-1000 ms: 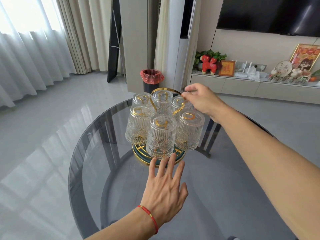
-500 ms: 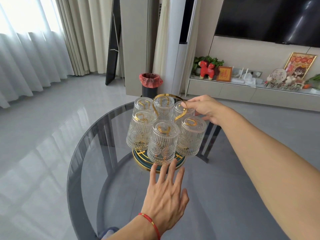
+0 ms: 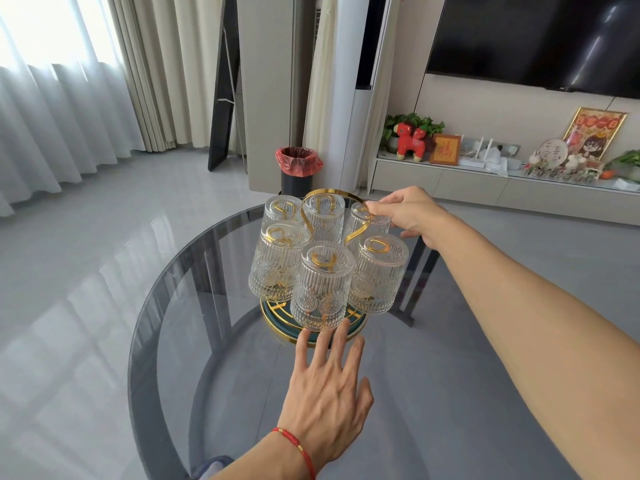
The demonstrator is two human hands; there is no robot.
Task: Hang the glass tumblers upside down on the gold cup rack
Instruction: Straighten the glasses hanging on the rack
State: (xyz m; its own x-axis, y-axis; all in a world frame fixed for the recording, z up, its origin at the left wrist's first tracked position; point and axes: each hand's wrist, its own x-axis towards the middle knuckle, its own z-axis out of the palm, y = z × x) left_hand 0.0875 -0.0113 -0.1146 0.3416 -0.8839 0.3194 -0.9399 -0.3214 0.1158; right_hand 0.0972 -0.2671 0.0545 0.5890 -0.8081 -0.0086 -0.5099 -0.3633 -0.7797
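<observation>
Right hand (image 3: pixel 410 214) reaches across the far right side of the gold cup rack (image 3: pixel 356 233), fingers curled and closed around the inverted glass tumbler (image 3: pixel 367 220) at the far right, thumb and forefinger touching the rack's looped gold handle at its right edge. Left hand (image 3: pixel 327 393) lies palm down over the glass table (image 3: pixel 180 323), fingers spread and extended, holding nothing; its fingertips (image 3: pixel 341 332) reach the near rim of the rack's round base (image 3: pixel 277 325), just beneath the nearest tumbler (image 3: pixel 322 285). Whether they press on the base cannot be told. A red cord (image 3: pixel 294 445) circles the left wrist.

Six tumblers hang upside down on the rack, three near, three far, gold prongs visible through their bottoms. The rack stands near the middle of the table, between the two hands. A bin with a red liner (image 3: pixel 299 169) stands on the floor beyond.
</observation>
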